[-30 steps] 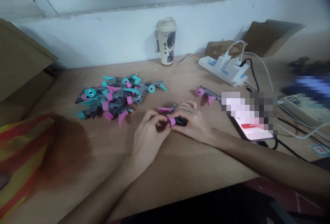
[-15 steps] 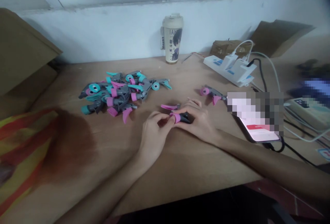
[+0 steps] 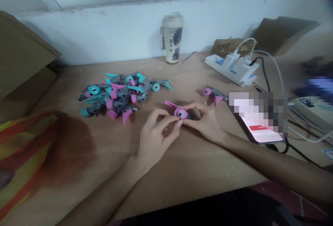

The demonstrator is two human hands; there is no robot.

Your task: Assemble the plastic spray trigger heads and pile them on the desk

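Note:
A pink and grey trigger spray head [image 3: 180,114] is in front of me, its round pink collar facing me and its pink trigger pointing up to the left. My right hand [image 3: 208,122] grips its grey body from the right between thumb and fingers. At the collar's lower rim, the thumb and index finger of my left hand [image 3: 156,136] come together in a pinch; any small part between their tips is hidden. Left of my hands lies a pile of similar spray heads [image 3: 118,97] in grey, pink and teal. Another pink and grey one [image 3: 214,94] rests to the right.
A coffee tumbler [image 3: 173,38] stands by the wall. To the right are a white power strip [image 3: 231,70] with plugs and cables, and a lit phone [image 3: 267,134]. Cardboard [image 3: 23,56] and a red-yellow striped bag [image 3: 26,149] occupy the left side.
The spray head has turned so that its collar opening now faces me and its trigger tilts up. My left fingers have shifted from around the collar to its lower rim.

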